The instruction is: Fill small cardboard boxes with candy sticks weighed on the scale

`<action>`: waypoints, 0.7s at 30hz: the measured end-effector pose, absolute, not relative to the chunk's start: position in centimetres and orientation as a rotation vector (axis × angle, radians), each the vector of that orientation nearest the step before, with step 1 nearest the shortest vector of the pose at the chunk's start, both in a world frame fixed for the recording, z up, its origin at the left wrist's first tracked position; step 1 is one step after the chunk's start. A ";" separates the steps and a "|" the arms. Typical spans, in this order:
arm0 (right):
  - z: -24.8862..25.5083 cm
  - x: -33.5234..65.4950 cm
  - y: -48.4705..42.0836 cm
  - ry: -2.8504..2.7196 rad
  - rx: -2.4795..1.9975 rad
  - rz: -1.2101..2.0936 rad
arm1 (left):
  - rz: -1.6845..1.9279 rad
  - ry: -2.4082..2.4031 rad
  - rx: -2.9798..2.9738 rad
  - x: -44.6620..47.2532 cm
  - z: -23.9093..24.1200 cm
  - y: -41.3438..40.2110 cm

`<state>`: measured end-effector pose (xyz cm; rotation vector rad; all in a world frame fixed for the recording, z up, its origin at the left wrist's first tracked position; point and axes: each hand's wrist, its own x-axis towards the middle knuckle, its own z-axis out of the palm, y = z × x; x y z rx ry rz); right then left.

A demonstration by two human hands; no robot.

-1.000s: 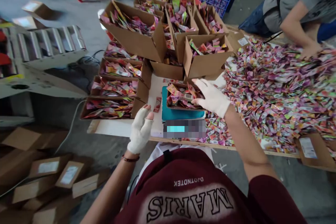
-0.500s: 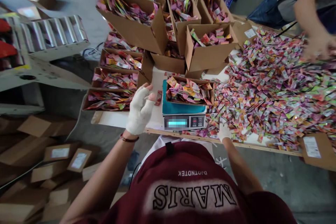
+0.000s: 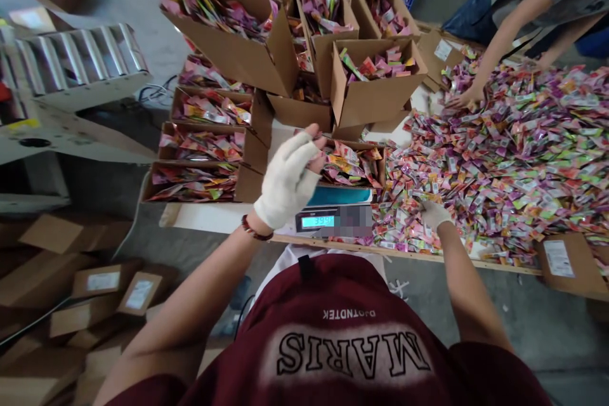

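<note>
My left hand (image 3: pixel 290 181), in a white fingerless glove, hovers over the left end of a small carton (image 3: pixel 384 168) filled with colourful snack packets (image 3: pixel 349 162). Its fingers are stretched forward, and no object shows in them. The carton sits on the teal plate of a digital scale (image 3: pixel 304 225) with a lit display. My right hand (image 3: pixel 436 214), also gloved, reaches into the near part of a wide heap of small packets (image 3: pixel 476 165). Its fingertips are lost among the packets, so whether it grips any is hidden.
Packet-filled cartons (image 3: pixel 375 98) crowd the table behind and left of the scale. Across the heap, a co-worker's hand (image 3: pixel 469 98) touches packets. A roller conveyor (image 3: pixel 80 57) stands left; closed boxes (image 3: pixel 102 279) lie below it. Another carton (image 3: pixel 564 260) is at the right.
My left hand has moved right, from beside the scale to over the carton. My right hand has shifted right and farther into the heap. The co-worker's arm has swung left.
</note>
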<state>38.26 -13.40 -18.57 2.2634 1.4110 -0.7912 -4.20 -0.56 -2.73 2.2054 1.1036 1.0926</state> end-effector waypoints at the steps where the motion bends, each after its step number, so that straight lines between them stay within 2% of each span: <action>1: -18.5 38.5 -13.2 1.427 2.258 -0.790 | 1.074 1.005 2.275 -3.5 -2.3 -0.3; 4: -18.2 38.8 -12.6 1.498 2.265 -0.789 | 1.011 0.806 2.415 -1.9 -1.2 0.6; 9: -16.6 38.5 -12.1 1.726 2.290 -0.832 | 0.897 0.798 2.480 -1.2 -1.4 1.4; 17: -12.4 38.1 -11.3 1.777 2.377 -0.723 | -0.086 0.969 2.581 0.6 -6.5 0.6; 21: -11.0 36.9 -10.7 1.705 2.387 -0.642 | -0.220 0.997 2.574 1.5 -6.8 0.8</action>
